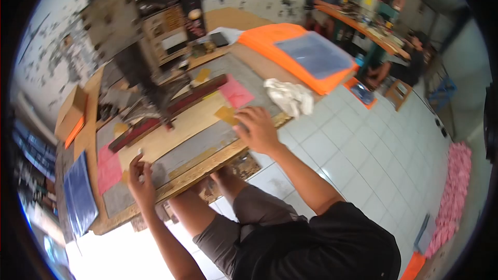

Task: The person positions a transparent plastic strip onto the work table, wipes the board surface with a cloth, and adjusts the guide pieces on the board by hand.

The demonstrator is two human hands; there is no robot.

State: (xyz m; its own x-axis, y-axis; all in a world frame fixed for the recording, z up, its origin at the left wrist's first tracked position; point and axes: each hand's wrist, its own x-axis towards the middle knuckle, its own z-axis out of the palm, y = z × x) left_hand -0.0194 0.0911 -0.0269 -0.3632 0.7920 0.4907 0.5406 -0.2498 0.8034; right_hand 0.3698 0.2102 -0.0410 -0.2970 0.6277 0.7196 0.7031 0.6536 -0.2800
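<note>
My left hand [140, 182] is raised over the near left of the worktable, its fingers curled. A small white thing [140, 151] shows at its fingertips, too small to name. My right hand [258, 129] rests at the table's right side with its fingers stretched out, touching or just beside a yellow tape-like piece [226, 114]. Between the hands lies a long pale yellow strip [174, 129] on the grey work surface [194, 148]. Above its far edge sits the long dark red bar [194, 96] of a machine. Pink sheets [237, 91] lie at both ends of the strip.
The machine's head [111, 21] stands over the far left. An orange stack [267, 36] with a clear bluish sheet [314, 54] and a white crumpled cloth [288, 97] lie on the right. A blue plastic-wrapped pack [81, 195] sits left. Two people work at the back right.
</note>
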